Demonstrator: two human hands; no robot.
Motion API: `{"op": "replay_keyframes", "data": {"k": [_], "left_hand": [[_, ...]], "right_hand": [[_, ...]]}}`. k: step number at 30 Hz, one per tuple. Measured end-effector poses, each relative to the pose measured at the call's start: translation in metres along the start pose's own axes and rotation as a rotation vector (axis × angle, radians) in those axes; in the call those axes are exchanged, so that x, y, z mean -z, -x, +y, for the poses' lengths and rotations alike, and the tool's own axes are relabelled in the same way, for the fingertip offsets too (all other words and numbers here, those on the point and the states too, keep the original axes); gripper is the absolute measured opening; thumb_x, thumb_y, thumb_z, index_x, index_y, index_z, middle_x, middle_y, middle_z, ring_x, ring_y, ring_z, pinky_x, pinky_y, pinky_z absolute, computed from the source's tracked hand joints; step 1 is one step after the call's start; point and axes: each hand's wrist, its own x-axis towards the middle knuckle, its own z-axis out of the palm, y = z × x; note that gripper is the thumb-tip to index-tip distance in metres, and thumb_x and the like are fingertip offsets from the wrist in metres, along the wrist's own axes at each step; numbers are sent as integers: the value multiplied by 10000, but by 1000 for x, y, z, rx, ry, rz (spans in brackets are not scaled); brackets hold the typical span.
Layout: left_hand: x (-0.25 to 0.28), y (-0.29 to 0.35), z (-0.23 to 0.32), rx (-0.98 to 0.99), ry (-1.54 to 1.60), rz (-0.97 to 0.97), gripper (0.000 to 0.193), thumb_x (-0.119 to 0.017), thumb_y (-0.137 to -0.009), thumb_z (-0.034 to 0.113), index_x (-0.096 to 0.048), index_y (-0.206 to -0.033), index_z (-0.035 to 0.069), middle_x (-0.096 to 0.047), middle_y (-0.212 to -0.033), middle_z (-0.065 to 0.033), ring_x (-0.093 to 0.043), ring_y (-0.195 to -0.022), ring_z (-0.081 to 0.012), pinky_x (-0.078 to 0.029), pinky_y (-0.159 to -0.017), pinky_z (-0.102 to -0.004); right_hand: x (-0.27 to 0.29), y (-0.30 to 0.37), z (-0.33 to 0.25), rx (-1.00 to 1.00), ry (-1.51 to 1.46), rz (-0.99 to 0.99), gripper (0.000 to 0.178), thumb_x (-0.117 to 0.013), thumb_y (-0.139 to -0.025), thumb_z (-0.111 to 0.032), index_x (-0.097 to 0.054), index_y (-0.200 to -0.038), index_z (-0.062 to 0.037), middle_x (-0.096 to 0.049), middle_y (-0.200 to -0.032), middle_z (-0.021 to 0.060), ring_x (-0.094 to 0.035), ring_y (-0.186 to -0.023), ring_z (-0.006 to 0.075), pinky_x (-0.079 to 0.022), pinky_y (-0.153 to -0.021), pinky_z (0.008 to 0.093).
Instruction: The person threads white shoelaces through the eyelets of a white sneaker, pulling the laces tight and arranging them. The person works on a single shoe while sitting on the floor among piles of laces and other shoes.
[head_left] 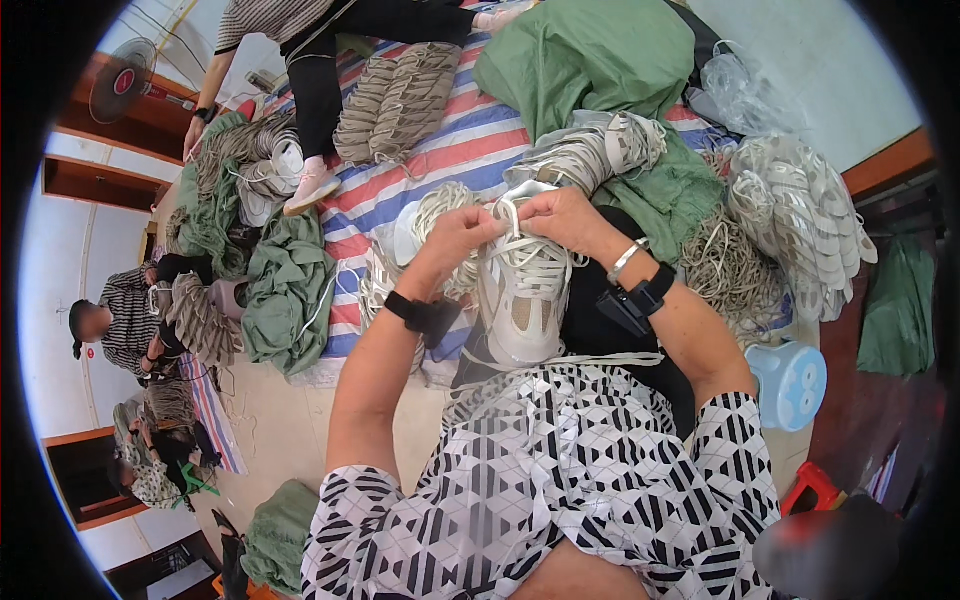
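Observation:
A white and beige sneaker (pixel 522 318) rests on my lap with its toe toward me. Its pale shoelace (pixel 514 214) is threaded through the upper and rises in a small loop near the ankle opening. My left hand (pixel 462 238) pinches the lace from the left side of the shoe. On the other side, my right hand (pixel 568 220) has its thumb and fingers closed on the lace as well. A loose lace end (pixel 620 358) trails across my lap below the toe. Just beyond my left hand lies a bundle of pale laces (pixel 445 203).
A striped sheet (pixel 460 155) spreads ahead, bearing a row of sneakers (pixel 590 150) and a green sack (pixel 590 60). More stacked shoes (pixel 795 215) and tangled laces (pixel 728 265) lie right, near a blue stool (pixel 788 385). Other people sit left and far ahead.

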Motion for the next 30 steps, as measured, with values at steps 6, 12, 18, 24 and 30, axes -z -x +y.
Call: {"op": "replay_keyframes", "data": {"k": [6, 12, 18, 24, 30], "left_hand": [[-21, 2, -8, -37, -41, 95, 275, -646, -879, 316, -600, -733, 86, -510, -672, 63, -413, -587, -36, -320, -532, -208], [-11, 10, -8, 75, 107, 8, 294, -592, -908, 311, -641, -803, 41, -574, -750, 35, -485, -692, -61, -387, -643, -221], [-30, 25, -10, -81, 37, 27, 283, -532, -935, 298, -629, -802, 67, -549, -735, 43, -471, -710, -66, -376, -698, -218], [-37, 43, -7, -103, 52, 260, 236, -534, -917, 256, -589, -868, 31, -567, -773, 2, -507, -754, -82, -429, -701, -267], [-51, 19, -30, -284, -418, 515, 322, -666, -759, 260, -550, -993, 72, -625, -849, -144, -617, -814, -330, -473, -735, -414]], "right_hand": [[1, 5, -10, 70, 277, 88, 140, -644, -744, -187, -689, -811, -72, -662, -726, 82, -620, -685, 211, -481, -637, 327], [47, 18, 8, 97, 237, 354, 213, -700, -725, -277, -699, -786, -74, -659, -708, 105, -640, -652, 232, -481, -603, 322], [88, 60, 43, -254, 136, 440, 220, -662, -809, -233, -664, -814, -13, -621, -604, 69, -586, -507, 149, -445, -462, 270], [28, 80, -6, -384, -222, 33, 236, -564, -898, -214, -609, -908, 18, -579, -563, 54, -481, -360, 94, -359, -330, 230], [6, 72, -5, -352, -256, -17, 221, -511, -890, -148, -510, -703, -31, -544, -526, 87, -452, -330, 134, -320, -302, 262]]}}
